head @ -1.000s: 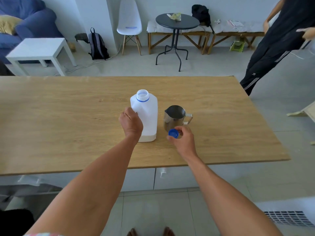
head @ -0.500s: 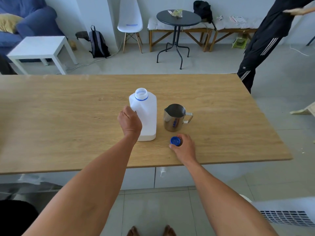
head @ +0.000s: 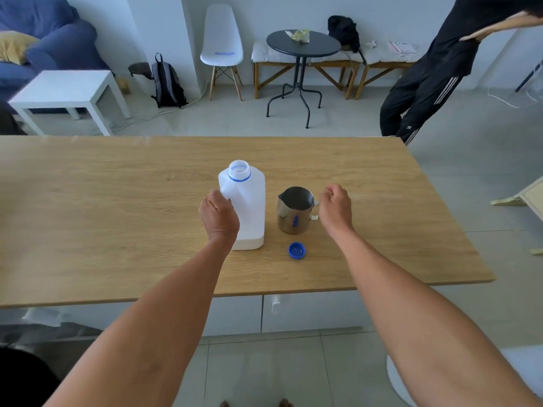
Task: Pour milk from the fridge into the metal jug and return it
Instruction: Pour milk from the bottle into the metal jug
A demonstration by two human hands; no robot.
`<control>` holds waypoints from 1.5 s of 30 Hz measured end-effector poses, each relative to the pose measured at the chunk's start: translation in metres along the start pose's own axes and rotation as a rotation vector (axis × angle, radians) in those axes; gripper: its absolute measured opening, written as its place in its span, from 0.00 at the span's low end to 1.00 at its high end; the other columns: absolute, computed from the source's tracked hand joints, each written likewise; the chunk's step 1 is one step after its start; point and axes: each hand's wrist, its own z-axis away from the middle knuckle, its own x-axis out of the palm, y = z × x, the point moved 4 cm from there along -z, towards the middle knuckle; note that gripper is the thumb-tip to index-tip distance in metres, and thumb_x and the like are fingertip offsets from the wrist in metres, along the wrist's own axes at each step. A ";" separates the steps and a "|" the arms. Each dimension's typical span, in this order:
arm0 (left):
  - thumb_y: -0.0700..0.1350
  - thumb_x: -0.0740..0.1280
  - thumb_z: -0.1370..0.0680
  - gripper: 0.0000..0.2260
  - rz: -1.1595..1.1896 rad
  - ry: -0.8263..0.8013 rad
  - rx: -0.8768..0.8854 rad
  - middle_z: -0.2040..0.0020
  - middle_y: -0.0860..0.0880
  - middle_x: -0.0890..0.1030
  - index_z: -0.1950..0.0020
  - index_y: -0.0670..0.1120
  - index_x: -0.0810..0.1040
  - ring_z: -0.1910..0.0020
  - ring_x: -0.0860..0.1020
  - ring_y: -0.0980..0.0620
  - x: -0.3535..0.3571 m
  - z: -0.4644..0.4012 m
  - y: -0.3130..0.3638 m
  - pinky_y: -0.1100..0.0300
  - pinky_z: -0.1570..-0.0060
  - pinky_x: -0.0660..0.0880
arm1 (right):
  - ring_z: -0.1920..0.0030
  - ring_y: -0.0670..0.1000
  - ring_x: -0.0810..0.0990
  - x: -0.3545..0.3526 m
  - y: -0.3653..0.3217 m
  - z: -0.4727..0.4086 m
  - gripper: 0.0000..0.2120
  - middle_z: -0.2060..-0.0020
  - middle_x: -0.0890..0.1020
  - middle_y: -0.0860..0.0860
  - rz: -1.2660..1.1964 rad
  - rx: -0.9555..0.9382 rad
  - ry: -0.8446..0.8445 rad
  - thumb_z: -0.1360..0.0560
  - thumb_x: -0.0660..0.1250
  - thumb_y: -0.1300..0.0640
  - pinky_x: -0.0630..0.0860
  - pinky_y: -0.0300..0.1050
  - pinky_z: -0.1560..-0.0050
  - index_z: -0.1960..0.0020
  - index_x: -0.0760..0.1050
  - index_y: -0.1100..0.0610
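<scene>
I see the white plastic milk bottle (head: 245, 207) uncapped in my gripping left hand (head: 219, 217), blue cap (head: 296, 250) lying on the table, my curled right hand (head: 335, 205) at the steel jug (head: 294, 209) handle (grip unclear), pouring and fridge return pending.

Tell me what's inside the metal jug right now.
The metal jug looks empty: only its dark steel inner wall shows, with no milk visible. The very bottom is hidden by the near rim. The right hand is at its handle; the blue cap lies in front.

Beyond the wooden surface (head: 117, 230): white chair (head: 221, 39) left of round black table (head: 304, 44); backpack (head: 167, 82), white side table (head: 64, 88), blue sofa (head: 44, 33) seen farther left.
</scene>
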 end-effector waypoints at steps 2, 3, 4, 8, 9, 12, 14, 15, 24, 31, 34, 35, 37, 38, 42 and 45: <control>0.44 0.53 0.26 0.12 0.023 0.004 -0.018 0.68 0.42 0.65 0.66 0.38 0.61 0.66 0.59 0.47 0.000 0.000 -0.002 0.54 0.70 0.58 | 0.31 0.58 0.74 0.004 0.003 -0.010 0.19 0.31 0.76 0.58 0.061 0.064 -0.103 0.15 0.54 0.56 0.71 0.52 0.33 0.29 0.73 0.62; 0.44 0.53 0.26 0.13 0.026 0.007 -0.023 0.68 0.42 0.65 0.66 0.37 0.60 0.66 0.60 0.47 0.000 -0.001 -0.003 0.53 0.69 0.58 | 0.34 0.58 0.75 0.006 0.006 -0.013 0.19 0.32 0.77 0.58 0.085 0.092 -0.149 0.15 0.54 0.56 0.71 0.51 0.36 0.30 0.74 0.62; 0.45 0.53 0.26 0.13 0.023 0.011 -0.021 0.68 0.42 0.65 0.65 0.36 0.60 0.66 0.60 0.46 0.000 -0.001 -0.004 0.52 0.68 0.58 | 0.38 0.56 0.76 0.008 0.009 -0.015 0.18 0.34 0.79 0.58 0.100 0.110 -0.191 0.14 0.54 0.55 0.72 0.50 0.39 0.31 0.75 0.61; 0.43 0.54 0.26 0.12 0.006 0.016 -0.003 0.68 0.42 0.64 0.66 0.37 0.60 0.66 0.58 0.48 0.000 -0.002 -0.003 0.59 0.73 0.56 | 0.48 0.53 0.78 0.015 0.023 -0.015 0.11 0.44 0.82 0.55 0.075 0.117 -0.254 0.16 0.58 0.56 0.75 0.49 0.51 0.42 0.78 0.57; 0.42 0.54 0.26 0.10 0.004 0.017 -0.006 0.67 0.42 0.64 0.66 0.40 0.60 0.67 0.57 0.49 -0.001 -0.001 -0.001 0.58 0.72 0.56 | 0.51 0.52 0.78 0.016 0.026 -0.013 0.10 0.47 0.82 0.54 0.058 0.127 -0.252 0.17 0.59 0.56 0.76 0.49 0.53 0.44 0.78 0.57; 0.44 0.54 0.27 0.09 0.016 0.007 -0.024 0.67 0.42 0.64 0.66 0.43 0.61 0.65 0.59 0.47 -0.001 0.001 0.001 0.53 0.68 0.57 | 0.54 0.53 0.78 0.021 0.031 -0.006 0.09 0.55 0.81 0.53 -0.024 0.175 -0.263 0.19 0.62 0.56 0.80 0.58 0.48 0.52 0.78 0.59; 0.44 0.54 0.28 0.09 0.028 -0.002 -0.038 0.67 0.42 0.64 0.67 0.45 0.59 0.64 0.59 0.46 -0.001 0.000 0.000 0.50 0.66 0.58 | 0.57 0.55 0.78 0.025 0.031 0.001 0.09 0.60 0.80 0.55 -0.094 0.199 -0.303 0.20 0.63 0.58 0.79 0.55 0.53 0.56 0.78 0.59; 0.45 0.54 0.28 0.09 0.027 -0.005 -0.047 0.67 0.43 0.64 0.67 0.46 0.58 0.64 0.60 0.45 -0.001 -0.001 0.000 0.48 0.66 0.58 | 0.59 0.54 0.77 0.029 0.030 0.006 0.09 0.62 0.80 0.56 -0.134 0.211 -0.326 0.19 0.62 0.59 0.77 0.52 0.56 0.56 0.77 0.60; 0.49 0.54 0.26 0.16 0.061 -0.038 -0.039 0.71 0.44 0.62 0.74 0.49 0.57 0.66 0.61 0.45 -0.006 -0.001 0.019 0.48 0.66 0.61 | 0.68 0.48 0.71 0.062 0.019 0.034 0.13 0.69 0.75 0.52 -0.307 0.272 -0.338 0.20 0.59 0.64 0.68 0.41 0.65 0.61 0.76 0.58; 0.49 0.53 0.25 0.14 -0.205 -0.113 0.124 0.69 0.45 0.60 0.68 0.44 0.59 0.70 0.56 0.50 -0.013 -0.019 0.063 0.53 0.68 0.55 | 0.67 0.50 0.73 0.071 0.018 0.032 0.11 0.70 0.75 0.52 -0.342 0.315 -0.347 0.21 0.60 0.62 0.68 0.43 0.68 0.58 0.79 0.59; 0.48 0.55 0.20 0.18 -0.350 -0.163 0.119 0.70 0.49 0.60 0.69 0.45 0.57 0.70 0.57 0.49 -0.011 -0.025 0.070 0.54 0.69 0.56 | 0.67 0.50 0.72 0.073 0.017 0.030 0.12 0.69 0.75 0.50 -0.320 0.324 -0.325 0.21 0.60 0.62 0.65 0.43 0.68 0.59 0.79 0.58; 0.49 0.56 0.20 0.19 -0.397 -0.178 0.110 0.70 0.49 0.61 0.69 0.45 0.57 0.70 0.58 0.49 -0.010 -0.027 0.072 0.55 0.69 0.57 | 0.68 0.50 0.71 0.074 0.018 0.029 0.12 0.69 0.75 0.50 -0.322 0.331 -0.319 0.21 0.60 0.62 0.64 0.43 0.69 0.59 0.79 0.58; 0.51 0.56 0.20 0.20 -0.468 -0.215 0.111 0.70 0.48 0.63 0.69 0.44 0.58 0.71 0.60 0.48 -0.006 -0.030 0.076 0.56 0.70 0.58 | 0.68 0.50 0.70 0.075 0.018 0.028 0.12 0.69 0.75 0.51 -0.329 0.340 -0.313 0.20 0.60 0.62 0.63 0.43 0.71 0.59 0.80 0.58; 0.52 0.56 0.20 0.20 -0.498 -0.240 0.118 0.70 0.48 0.64 0.69 0.44 0.59 0.71 0.61 0.48 -0.004 -0.031 0.078 0.56 0.70 0.59 | 0.69 0.50 0.70 0.076 0.018 0.028 0.13 0.69 0.75 0.51 -0.329 0.340 -0.313 0.20 0.59 0.62 0.63 0.42 0.71 0.58 0.80 0.58; 0.56 0.57 0.21 0.21 -0.624 -0.338 0.129 0.70 0.49 0.66 0.69 0.45 0.60 0.71 0.63 0.47 0.009 -0.034 0.077 0.57 0.69 0.60 | 0.67 0.50 0.70 0.075 0.017 0.027 0.13 0.67 0.76 0.52 -0.327 0.324 -0.311 0.20 0.59 0.62 0.64 0.42 0.68 0.58 0.79 0.59; 0.56 0.57 0.22 0.21 -0.700 -0.396 0.118 0.68 0.48 0.68 0.68 0.44 0.62 0.71 0.65 0.47 0.016 -0.035 0.075 0.57 0.69 0.62 | 0.66 0.50 0.71 0.076 0.018 0.026 0.13 0.64 0.77 0.54 -0.316 0.318 -0.311 0.19 0.58 0.62 0.65 0.43 0.67 0.58 0.79 0.59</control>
